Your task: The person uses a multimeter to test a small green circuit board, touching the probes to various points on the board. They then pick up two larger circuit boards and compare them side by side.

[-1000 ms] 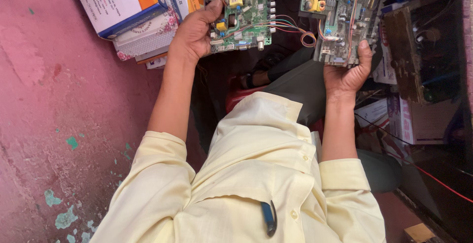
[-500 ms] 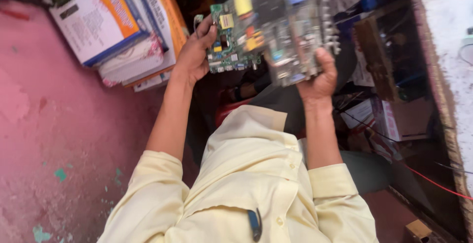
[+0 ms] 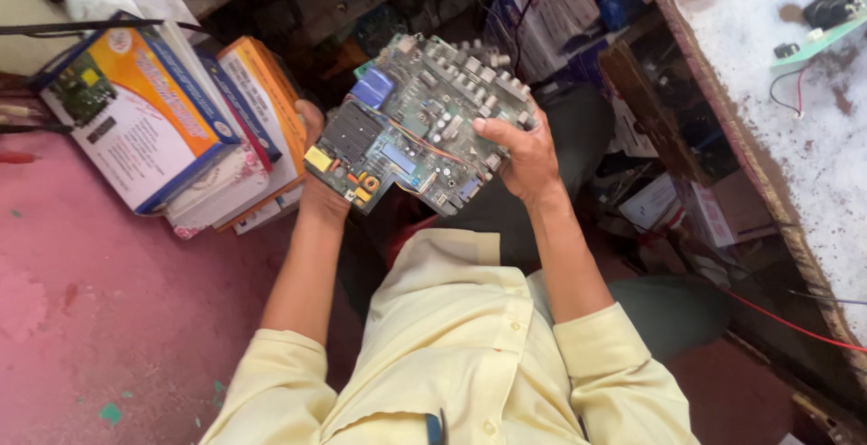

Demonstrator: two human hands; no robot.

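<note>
1. The person holds a big green circuit board [image 3: 420, 129] covered with small parts up in front of their chest, above their lap.
2. The left hand [image 3: 316, 194] is mostly hidden under the board's left end, near its yellow part. It seems to hold the board up from below, but I cannot see its fingers clearly.
3. The right hand [image 3: 524, 158] grips the board's right edge, with the thumb on top and the fingers curled under.
4. A stack of orange and blue cardboard boxes [image 3: 172, 129] lies left of the board on the pink floor [image 3: 108, 319].
5. A white worktable [image 3: 804, 129] stands to the right of the board.
6. I think the step in hand is looking the board over. A next move would need both hands holding firm, so the board does not slip.
</note>
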